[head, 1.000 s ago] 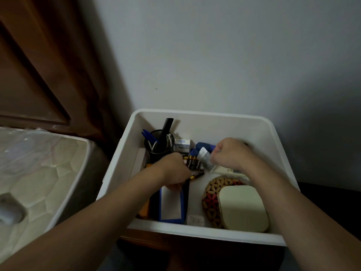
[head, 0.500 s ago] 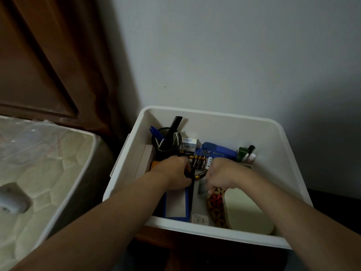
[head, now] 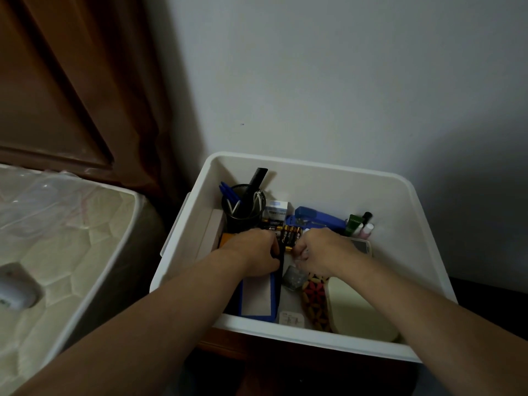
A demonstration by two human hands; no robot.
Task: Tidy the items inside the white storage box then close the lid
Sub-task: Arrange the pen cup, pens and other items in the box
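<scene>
The white storage box (head: 400,212) stands open against the wall, with no lid in view. Both my hands are inside it. My left hand (head: 251,252) has its fingers curled round one end of a loose battery (head: 288,249). The curled fingertips of my right hand (head: 323,250) pinch its other end. A pack of batteries (head: 290,235) lies just behind. Also inside are a black pen cup (head: 243,208), a blue stapler (head: 317,220), small bottles (head: 358,224), a blue-edged card (head: 257,295), a grey packet (head: 293,277), a woven coaster (head: 314,302) and a cream pad (head: 360,310).
A quilted mattress (head: 65,252) lies to the left of the box, with a brown wooden headboard (head: 57,95) behind it. The grey wall (head: 343,81) rises right behind the box. A small white and blue carton (head: 275,210) stands beside the pen cup.
My right hand came down from the back of the box to the loose battery, uncovering the stapler and bottles. The grey packet now lies free beside the coaster. The view shifted slightly left.
</scene>
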